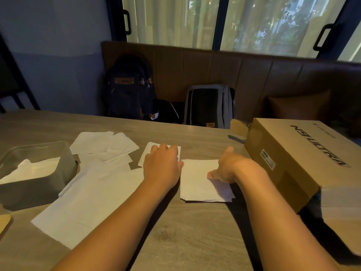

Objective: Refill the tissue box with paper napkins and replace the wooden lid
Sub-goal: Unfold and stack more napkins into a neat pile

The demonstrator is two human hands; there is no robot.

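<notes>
An open grey tissue box (64,174) stands at the left of the table with a few white napkins inside. Loose white napkins (103,145) lie scattered beside it, and a large unfolded sheet (91,202) lies nearer me. My left hand (161,163) rests flat on a folded napkin (148,151) at the table's middle. My right hand (228,169) pinches the right edge of a small stack of folded napkins (197,180). A corner of the wooden lid (4,222) shows at the far left edge.
A large cardboard box (304,159) lies on the table's right side, close to my right arm. Two backpacks (130,89) (210,106) sit on the brown bench behind the table. The window is beyond.
</notes>
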